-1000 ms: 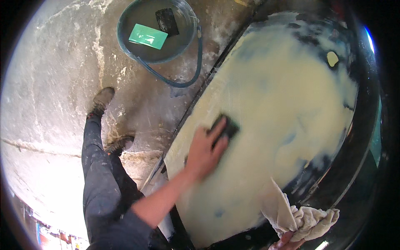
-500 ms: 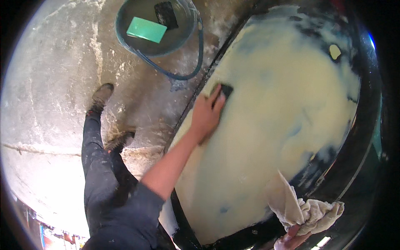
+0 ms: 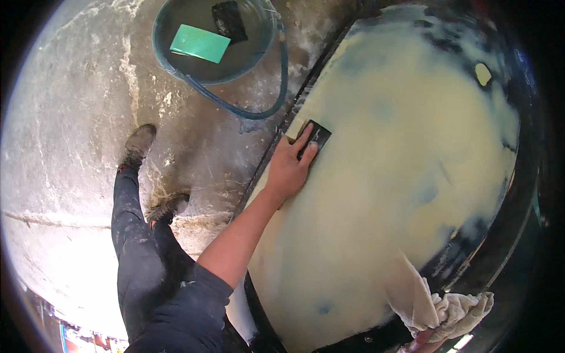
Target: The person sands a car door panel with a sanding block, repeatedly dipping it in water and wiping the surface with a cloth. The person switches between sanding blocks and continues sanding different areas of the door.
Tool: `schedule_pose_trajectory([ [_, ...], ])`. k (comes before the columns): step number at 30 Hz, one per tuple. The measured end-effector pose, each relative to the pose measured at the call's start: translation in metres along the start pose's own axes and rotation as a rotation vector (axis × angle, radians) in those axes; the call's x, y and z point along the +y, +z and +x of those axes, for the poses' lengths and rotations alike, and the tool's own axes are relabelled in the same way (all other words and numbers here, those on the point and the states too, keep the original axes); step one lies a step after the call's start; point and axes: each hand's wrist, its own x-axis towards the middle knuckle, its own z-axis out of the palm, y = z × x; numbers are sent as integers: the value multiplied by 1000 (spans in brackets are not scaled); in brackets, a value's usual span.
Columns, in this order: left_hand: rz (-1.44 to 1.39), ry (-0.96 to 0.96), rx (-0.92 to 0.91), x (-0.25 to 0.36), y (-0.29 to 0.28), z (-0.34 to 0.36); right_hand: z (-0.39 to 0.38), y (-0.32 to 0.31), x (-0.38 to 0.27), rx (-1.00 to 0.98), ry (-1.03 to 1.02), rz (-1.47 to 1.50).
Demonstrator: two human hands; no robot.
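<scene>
My left hand (image 3: 288, 167) is closed on a black rectangular sanding pad (image 3: 318, 133), its fingers spread over the top. The pad lies against a large curved panel (image 3: 365, 194) coated in smooth cream filler, near the panel's left edge. Bluish-grey patches show through the coating, and black surface surrounds it. At the lower right, my right hand (image 3: 425, 342) grips a bunched off-white cloth (image 3: 456, 313). One corner of the cloth hangs over the panel's lower right part. Most of the right hand is hidden under the cloth and cut off by the lower edge.
On the stained concrete floor (image 3: 76, 141), beyond my feet, stands a dark bucket (image 3: 158, 44) of murky water. A green rectangular block (image 3: 200, 43) and a black pad (image 3: 229, 22) are in it. The bucket's curved handle (image 3: 256, 115) reaches toward the panel.
The view has shifted slightly. The sanding pad shows more fully under my left hand, which stays near the panel's left edge. My right hand still holds the cloth.
</scene>
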Motion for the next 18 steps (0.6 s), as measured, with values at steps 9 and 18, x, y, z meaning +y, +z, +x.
schedule_pose_trajectory([
  [9, -43, 55, 16, -12, 3, 25, 12, -10, -1, -5, -11, -13],
  [18, 150, 58, 158, -41, 34, 88, 8, -18, 1, 0, 10, -26],
])
